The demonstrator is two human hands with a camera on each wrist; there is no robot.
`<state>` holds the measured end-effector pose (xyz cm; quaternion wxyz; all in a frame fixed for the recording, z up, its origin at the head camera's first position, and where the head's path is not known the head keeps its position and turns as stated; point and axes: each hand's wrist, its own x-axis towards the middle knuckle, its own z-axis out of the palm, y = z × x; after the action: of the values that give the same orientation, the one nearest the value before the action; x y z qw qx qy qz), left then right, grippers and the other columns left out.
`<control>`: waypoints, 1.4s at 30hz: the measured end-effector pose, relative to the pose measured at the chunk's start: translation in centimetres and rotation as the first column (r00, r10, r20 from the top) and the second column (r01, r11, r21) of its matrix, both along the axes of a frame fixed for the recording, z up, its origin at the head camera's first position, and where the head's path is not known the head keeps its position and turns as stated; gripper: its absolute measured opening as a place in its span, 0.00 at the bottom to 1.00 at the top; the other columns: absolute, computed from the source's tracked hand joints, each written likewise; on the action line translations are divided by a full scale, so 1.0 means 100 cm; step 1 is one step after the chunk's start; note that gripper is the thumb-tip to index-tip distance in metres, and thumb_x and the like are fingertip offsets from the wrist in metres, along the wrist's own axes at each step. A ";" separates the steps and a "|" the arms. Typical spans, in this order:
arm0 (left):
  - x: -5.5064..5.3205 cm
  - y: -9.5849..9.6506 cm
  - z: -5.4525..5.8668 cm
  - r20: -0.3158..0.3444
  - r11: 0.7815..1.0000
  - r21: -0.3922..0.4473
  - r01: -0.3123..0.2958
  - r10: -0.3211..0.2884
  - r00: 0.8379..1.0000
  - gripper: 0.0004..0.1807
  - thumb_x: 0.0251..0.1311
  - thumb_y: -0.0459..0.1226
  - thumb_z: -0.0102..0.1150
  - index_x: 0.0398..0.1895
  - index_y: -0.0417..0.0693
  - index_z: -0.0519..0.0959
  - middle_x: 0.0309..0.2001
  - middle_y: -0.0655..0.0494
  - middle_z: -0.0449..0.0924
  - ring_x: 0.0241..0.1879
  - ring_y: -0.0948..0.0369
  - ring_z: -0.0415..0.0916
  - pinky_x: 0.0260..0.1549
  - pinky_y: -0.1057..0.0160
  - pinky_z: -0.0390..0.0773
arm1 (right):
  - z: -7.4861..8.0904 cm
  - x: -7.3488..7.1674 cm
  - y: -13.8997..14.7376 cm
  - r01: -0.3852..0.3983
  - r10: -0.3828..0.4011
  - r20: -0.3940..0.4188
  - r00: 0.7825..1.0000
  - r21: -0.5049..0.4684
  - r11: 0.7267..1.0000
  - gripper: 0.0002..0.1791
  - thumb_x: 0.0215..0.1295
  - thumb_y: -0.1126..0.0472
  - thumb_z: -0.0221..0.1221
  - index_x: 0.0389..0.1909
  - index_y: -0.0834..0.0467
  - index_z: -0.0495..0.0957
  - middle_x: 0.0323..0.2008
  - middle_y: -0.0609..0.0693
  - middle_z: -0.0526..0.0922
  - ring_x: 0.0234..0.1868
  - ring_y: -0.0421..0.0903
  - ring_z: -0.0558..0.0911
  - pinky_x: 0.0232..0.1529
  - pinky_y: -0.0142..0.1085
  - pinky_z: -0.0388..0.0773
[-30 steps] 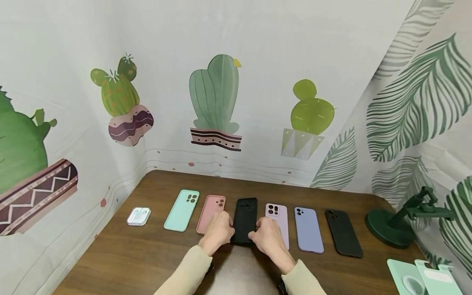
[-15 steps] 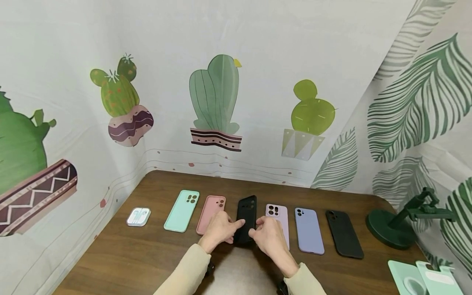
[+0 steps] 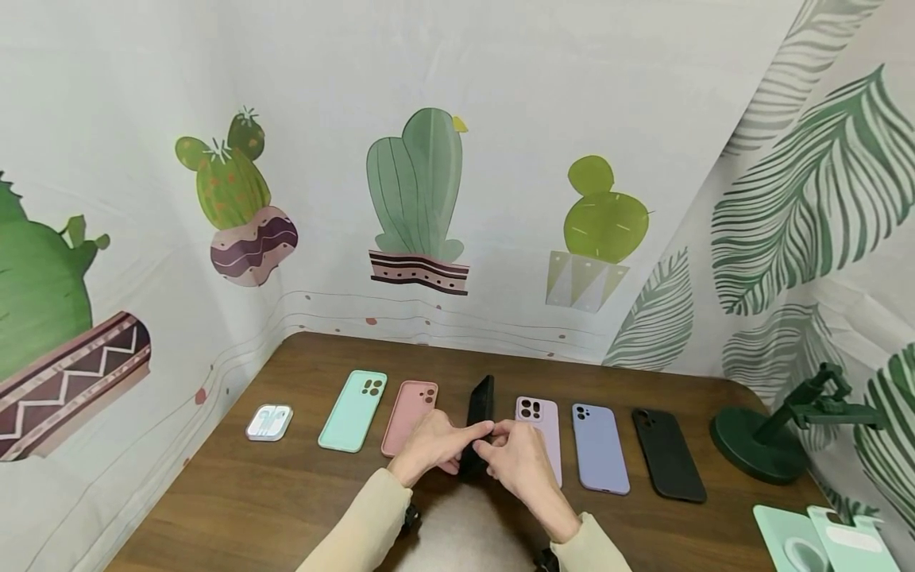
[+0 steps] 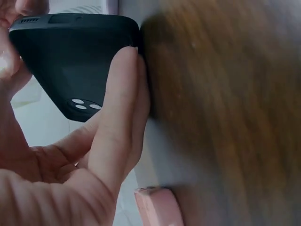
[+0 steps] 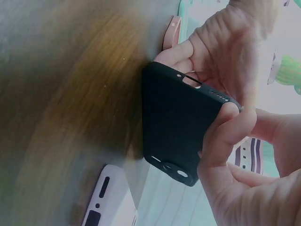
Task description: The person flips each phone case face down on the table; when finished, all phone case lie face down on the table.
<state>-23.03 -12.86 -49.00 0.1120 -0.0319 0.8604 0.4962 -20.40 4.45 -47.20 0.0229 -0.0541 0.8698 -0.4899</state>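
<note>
A black phone case [image 3: 480, 401] stands tilted on its long side on the table, its camera cutouts at the far end. My left hand [image 3: 431, 443] holds it from the left; in the left wrist view the straight fingers [image 4: 123, 89] lie along one face near the table. The right hand [image 3: 520, 459] pinches the raised upper edge, its thumb and index close to the left thumb. In the right wrist view the case [image 5: 171, 108] shows its other face and the port cutout at its near end. A pink phone case [image 3: 406, 413] lies partly behind the left hand.
A mint case [image 3: 352, 413] and boxed earphones [image 3: 269, 422] lie left. Rightward lie a pale lilac case [image 3: 549, 429], a periwinkle case [image 3: 599, 446] and another black case [image 3: 668, 454]. A dark green stand [image 3: 758, 441] and mint stand [image 3: 808, 540] are at the right edge.
The black phone case has been turned from lying flat up onto its long side, its right edge lifting leftward. My left thumb has reached over to the raised edge, meeting the right fingers.
</note>
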 end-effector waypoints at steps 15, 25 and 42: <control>-0.003 -0.018 0.000 0.114 0.935 0.355 0.029 -0.074 0.991 0.26 0.68 0.50 0.73 0.44 0.32 0.83 0.30 0.46 0.91 0.26 0.60 0.89 0.35 0.57 0.94 | -0.011 -0.001 0.000 -0.187 0.201 0.071 0.977 -0.175 0.967 0.13 0.80 0.70 0.54 0.50 0.74 0.84 0.29 0.60 0.87 0.19 0.37 0.81 0.22 0.29 0.82; -0.008 -0.028 0.011 -0.012 0.940 0.338 -0.034 0.040 0.999 0.10 0.64 0.32 0.76 0.40 0.31 0.87 0.21 0.57 0.81 0.17 0.69 0.78 0.21 0.72 0.83 | -0.018 -0.002 -0.003 -0.262 0.271 0.142 0.952 -0.081 0.962 0.13 0.79 0.65 0.60 0.33 0.68 0.84 0.24 0.54 0.85 0.16 0.36 0.79 0.19 0.27 0.77; -0.005 -0.027 0.001 -0.120 1.000 -0.004 0.014 -0.014 0.993 0.05 0.67 0.28 0.71 0.33 0.33 0.89 0.22 0.49 0.86 0.16 0.67 0.82 0.23 0.63 0.89 | -0.084 -0.041 0.003 -0.111 0.132 -0.031 0.991 0.370 0.922 0.14 0.66 0.56 0.75 0.35 0.65 0.87 0.25 0.50 0.86 0.24 0.39 0.80 0.25 0.33 0.76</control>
<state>-23.53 -15.54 -48.93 0.0638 0.0039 0.8665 0.4951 -24.45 4.74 -55.56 0.0386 -0.1162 0.9413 -0.3145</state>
